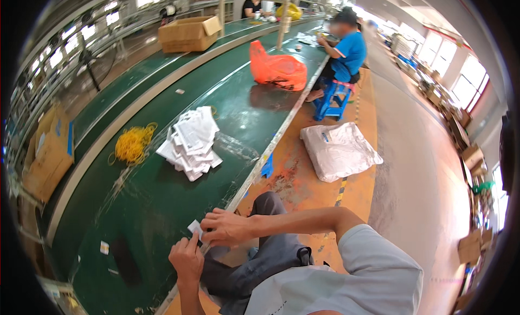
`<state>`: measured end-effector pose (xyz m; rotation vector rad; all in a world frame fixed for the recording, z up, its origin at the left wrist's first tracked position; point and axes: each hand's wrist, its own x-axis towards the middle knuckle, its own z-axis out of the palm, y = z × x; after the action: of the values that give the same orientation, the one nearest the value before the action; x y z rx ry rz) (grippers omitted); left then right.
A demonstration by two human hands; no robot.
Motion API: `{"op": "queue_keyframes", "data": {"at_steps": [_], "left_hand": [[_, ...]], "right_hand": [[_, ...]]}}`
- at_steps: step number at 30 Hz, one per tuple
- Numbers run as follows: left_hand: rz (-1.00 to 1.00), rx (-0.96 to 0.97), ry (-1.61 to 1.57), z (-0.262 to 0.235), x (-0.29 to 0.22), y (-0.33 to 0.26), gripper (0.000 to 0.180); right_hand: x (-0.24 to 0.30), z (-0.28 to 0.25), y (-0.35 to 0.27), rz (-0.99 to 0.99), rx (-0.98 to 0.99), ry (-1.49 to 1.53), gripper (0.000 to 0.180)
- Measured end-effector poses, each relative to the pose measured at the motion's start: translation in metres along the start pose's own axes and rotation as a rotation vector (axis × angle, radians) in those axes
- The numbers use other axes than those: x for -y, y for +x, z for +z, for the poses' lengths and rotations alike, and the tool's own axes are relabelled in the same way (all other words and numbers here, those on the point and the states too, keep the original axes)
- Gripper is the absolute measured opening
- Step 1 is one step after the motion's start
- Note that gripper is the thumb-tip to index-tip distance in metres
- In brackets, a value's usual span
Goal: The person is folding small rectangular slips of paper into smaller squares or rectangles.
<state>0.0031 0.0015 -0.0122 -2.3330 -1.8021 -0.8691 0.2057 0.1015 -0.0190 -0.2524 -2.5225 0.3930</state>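
Observation:
At the near edge of the green conveyor table [162,217], my left hand [187,258] and my right hand [225,228] come together over a small white piece of folded paper [194,226]. The fingers of both hands are closed on it, and they cover most of it. Further along the table lies a loose pile of white folded papers [190,141]. Left of that pile sits a tangled heap of yellow rubber bands [132,145].
An orange plastic bag [277,68] stands further up the table. Cardboard boxes [187,36] sit beyond. A dark flat object [125,261] lies at lower left. A white sack [338,150] is on the floor. A person in blue [349,49] sits on a blue stool [331,102].

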Motion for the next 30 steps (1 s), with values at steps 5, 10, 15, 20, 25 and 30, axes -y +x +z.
{"op": "queue_keyframes", "data": {"at_steps": [5, 10, 15, 20, 25, 30], "left_hand": [[-0.006, 0.033, 0.021, 0.001, -0.004, 0.0, 0.034], [-0.047, 0.036, -0.026, 0.003, -0.005, 0.001, 0.031], [-0.042, 0.023, -0.051, 0.005, -0.003, 0.002, 0.031], [-0.031, 0.017, -0.041, 0.006, 0.002, -0.002, 0.032], [-0.003, 0.037, -0.026, 0.003, -0.001, -0.001, 0.032], [-0.011, 0.047, -0.034, -0.002, -0.007, 0.001, 0.029]], "right_hand": [[-0.008, 0.008, -0.001, 0.04, -0.024, 0.129, 0.031], [0.0, -0.005, -0.001, -0.054, 0.099, 0.085, 0.037], [0.004, 0.001, 0.0, -0.084, 0.101, 0.018, 0.029], [-0.005, 0.012, 0.003, -0.098, 0.049, 0.054, 0.022], [-0.009, 0.013, 0.002, -0.161, 0.048, 0.038, 0.017], [-0.015, 0.017, 0.004, -0.148, -0.012, 0.194, 0.015]]}}
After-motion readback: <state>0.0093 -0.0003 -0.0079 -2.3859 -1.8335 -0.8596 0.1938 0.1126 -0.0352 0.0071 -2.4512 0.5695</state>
